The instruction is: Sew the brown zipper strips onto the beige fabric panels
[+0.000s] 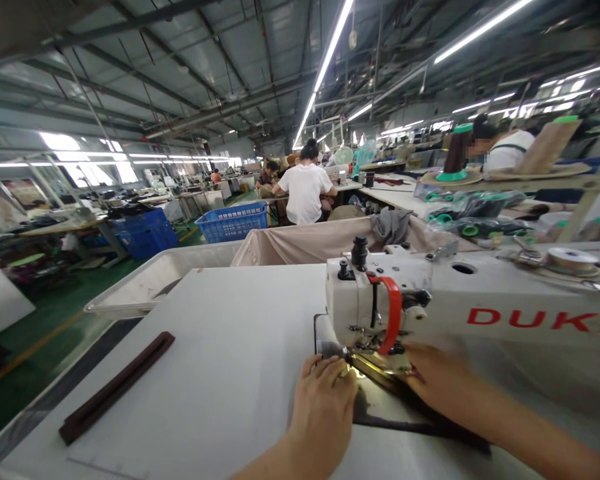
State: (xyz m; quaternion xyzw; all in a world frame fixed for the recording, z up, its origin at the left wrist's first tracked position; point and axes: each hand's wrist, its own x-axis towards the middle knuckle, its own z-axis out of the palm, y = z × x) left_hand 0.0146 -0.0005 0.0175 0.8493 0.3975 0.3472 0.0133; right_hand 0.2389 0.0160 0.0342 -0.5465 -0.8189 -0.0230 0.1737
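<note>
A white sewing machine [380, 300] with a red guard stands at the right, its lamp lighting the needle area. My left hand [325, 400] lies beside the needle plate, its fingers bent and close together at the left end of a dark strip [380, 375]. What is under those fingertips is hidden. My right hand [435, 373] is behind and right of the needle, blurred, at the strip's other side; its fingers are mostly hidden. A dark brown folded fabric piece [117, 387] lies on the white table [220, 347] at the left.
Beyond the table are a white bin [145, 283], a cloth-lined container [300, 243] and a blue basket [233, 223]. A person in a white shirt [304, 193] sits further off. Thread cones [457, 153] stand at the right above bagged spools [480, 213].
</note>
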